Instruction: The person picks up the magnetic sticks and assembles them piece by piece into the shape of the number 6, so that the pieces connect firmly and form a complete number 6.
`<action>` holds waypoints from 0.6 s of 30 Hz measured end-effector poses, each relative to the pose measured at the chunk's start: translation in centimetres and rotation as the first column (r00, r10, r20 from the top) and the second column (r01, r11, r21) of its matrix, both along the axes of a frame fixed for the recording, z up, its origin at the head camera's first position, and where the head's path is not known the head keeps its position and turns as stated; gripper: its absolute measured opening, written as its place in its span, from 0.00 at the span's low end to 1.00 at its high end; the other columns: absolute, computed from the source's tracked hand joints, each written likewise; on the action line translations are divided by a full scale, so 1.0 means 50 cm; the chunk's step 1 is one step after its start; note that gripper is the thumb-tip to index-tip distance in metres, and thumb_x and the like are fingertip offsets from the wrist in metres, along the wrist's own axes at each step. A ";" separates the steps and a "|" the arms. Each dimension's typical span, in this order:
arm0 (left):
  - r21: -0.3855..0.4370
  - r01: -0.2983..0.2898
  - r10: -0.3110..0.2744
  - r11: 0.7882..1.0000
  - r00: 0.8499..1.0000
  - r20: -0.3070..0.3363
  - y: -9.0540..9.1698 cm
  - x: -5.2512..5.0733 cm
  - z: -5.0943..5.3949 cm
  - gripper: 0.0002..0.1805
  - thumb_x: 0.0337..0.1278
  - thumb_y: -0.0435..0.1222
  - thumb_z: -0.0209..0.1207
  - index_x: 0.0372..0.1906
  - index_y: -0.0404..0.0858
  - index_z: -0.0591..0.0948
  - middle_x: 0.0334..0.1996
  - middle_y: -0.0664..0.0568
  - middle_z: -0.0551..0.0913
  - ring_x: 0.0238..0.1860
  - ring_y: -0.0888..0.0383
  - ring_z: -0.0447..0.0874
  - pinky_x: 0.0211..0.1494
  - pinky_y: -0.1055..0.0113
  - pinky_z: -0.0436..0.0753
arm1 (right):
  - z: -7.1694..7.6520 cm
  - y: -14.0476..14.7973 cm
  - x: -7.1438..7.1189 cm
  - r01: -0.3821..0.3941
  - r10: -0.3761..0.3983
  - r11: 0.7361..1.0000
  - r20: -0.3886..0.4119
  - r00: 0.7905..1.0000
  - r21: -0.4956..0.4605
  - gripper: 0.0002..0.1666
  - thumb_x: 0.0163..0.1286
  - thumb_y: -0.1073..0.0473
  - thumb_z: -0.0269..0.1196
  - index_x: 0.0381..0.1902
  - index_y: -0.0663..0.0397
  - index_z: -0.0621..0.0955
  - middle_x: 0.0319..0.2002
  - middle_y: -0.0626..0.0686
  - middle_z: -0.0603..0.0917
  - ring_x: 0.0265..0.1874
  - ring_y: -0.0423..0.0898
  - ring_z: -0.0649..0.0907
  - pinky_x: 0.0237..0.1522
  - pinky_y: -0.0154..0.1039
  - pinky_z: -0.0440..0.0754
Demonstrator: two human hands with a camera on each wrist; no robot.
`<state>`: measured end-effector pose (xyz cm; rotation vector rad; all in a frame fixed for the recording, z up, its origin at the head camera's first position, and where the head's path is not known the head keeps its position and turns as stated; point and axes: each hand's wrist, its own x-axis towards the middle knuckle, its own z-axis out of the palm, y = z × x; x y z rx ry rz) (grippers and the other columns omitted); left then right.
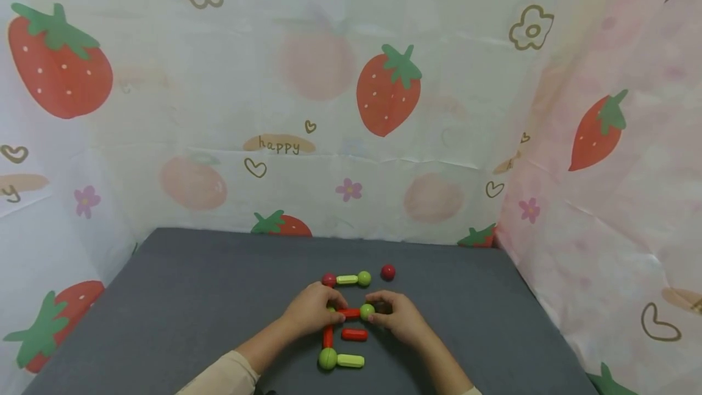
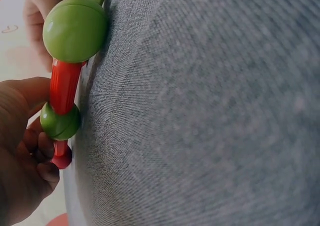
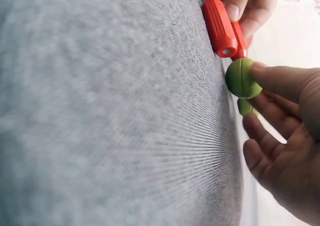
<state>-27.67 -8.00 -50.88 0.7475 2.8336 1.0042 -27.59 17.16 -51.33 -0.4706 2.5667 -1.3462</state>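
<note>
My left hand (image 1: 314, 309) grips the left end of a red magnetic stick (image 1: 351, 313), partly hiding the green ball at that joint. My right hand (image 1: 403, 317) pinches a green ball (image 3: 242, 78) that sits at the stick's right end. From the left joint another red stick (image 2: 65, 85) runs toward the near side, down to a larger-looking green ball (image 1: 328, 358). A yellow-green stick (image 1: 351, 361) points right from that ball. Between the two sideways sticks lies a loose red stick (image 3: 220, 28), with a metal disc on its end.
Behind the hands, a red ball (image 1: 329, 279), a yellow-green stick (image 1: 347, 280) and a green ball (image 1: 364, 278) stand in a row. A separate red ball (image 1: 388, 272) lies to their right. The grey tabletop (image 1: 219, 273) ends at a strawberry-print curtain (image 1: 307, 188).
</note>
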 end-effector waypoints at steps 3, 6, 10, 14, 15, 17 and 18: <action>-0.003 -0.002 0.002 1.000 1.000 -0.006 0.001 0.002 0.000 0.07 0.54 0.42 0.75 0.40 0.51 0.92 0.35 0.66 0.89 0.41 0.62 0.82 0.47 0.60 0.81 | 0.008 -0.003 0.006 0.036 -0.029 0.997 -0.117 0.993 0.063 0.23 0.66 0.54 0.73 0.57 0.51 0.85 0.51 0.50 0.86 0.46 0.46 0.82 0.43 0.43 0.80; 0.003 -0.001 0.001 1.000 1.000 -0.007 0.001 0.004 0.001 0.07 0.54 0.41 0.75 0.40 0.51 0.92 0.35 0.66 0.88 0.41 0.62 0.83 0.46 0.61 0.82 | 0.020 -0.011 0.017 0.078 -0.046 0.990 -0.253 0.966 0.117 0.21 0.65 0.54 0.74 0.55 0.48 0.86 0.49 0.47 0.85 0.45 0.47 0.79 0.43 0.44 0.77; -0.006 -0.007 0.006 1.000 1.000 -0.013 0.002 0.006 0.001 0.07 0.54 0.42 0.75 0.39 0.52 0.91 0.35 0.66 0.88 0.42 0.61 0.83 0.47 0.60 0.81 | 0.031 -0.019 0.036 0.081 -0.020 0.984 -0.349 0.937 0.161 0.18 0.64 0.55 0.74 0.51 0.46 0.88 0.47 0.41 0.87 0.45 0.45 0.80 0.45 0.43 0.78; -0.014 -0.010 0.009 1.000 1.000 -0.020 0.003 0.005 0.002 0.07 0.54 0.43 0.75 0.38 0.53 0.91 0.35 0.68 0.88 0.43 0.60 0.82 0.49 0.59 0.81 | 0.031 -0.025 0.055 0.035 0.034 0.981 -0.345 0.938 0.193 0.15 0.63 0.54 0.75 0.47 0.44 0.89 0.44 0.39 0.88 0.44 0.44 0.80 0.46 0.42 0.78; -0.019 -0.013 0.012 1.000 1.000 -0.019 0.004 0.004 0.001 0.06 0.54 0.43 0.75 0.38 0.53 0.91 0.34 0.68 0.88 0.43 0.60 0.81 0.49 0.59 0.81 | 0.030 -0.026 0.059 0.024 0.045 0.980 -0.332 0.942 0.200 0.14 0.62 0.54 0.75 0.46 0.44 0.89 0.43 0.39 0.88 0.44 0.43 0.80 0.46 0.41 0.78; -0.021 -0.018 0.018 1.000 1.000 -0.018 0.004 0.003 -0.001 0.06 0.54 0.43 0.75 0.38 0.54 0.91 0.34 0.68 0.87 0.42 0.61 0.81 0.48 0.60 0.80 | 0.027 -0.028 0.065 0.005 0.060 0.977 -0.301 0.952 0.212 0.13 0.62 0.53 0.76 0.45 0.44 0.90 0.42 0.39 0.87 0.42 0.42 0.79 0.46 0.41 0.77; -0.023 -0.021 0.021 1.000 1.000 -0.016 0.005 0.003 -0.002 0.06 0.54 0.44 0.75 0.38 0.54 0.91 0.34 0.69 0.87 0.42 0.61 0.80 0.48 0.61 0.80 | 0.026 -0.029 0.067 -0.004 0.065 0.976 -0.276 0.959 0.216 0.13 0.62 0.52 0.76 0.45 0.44 0.90 0.41 0.39 0.87 0.42 0.41 0.78 0.45 0.41 0.77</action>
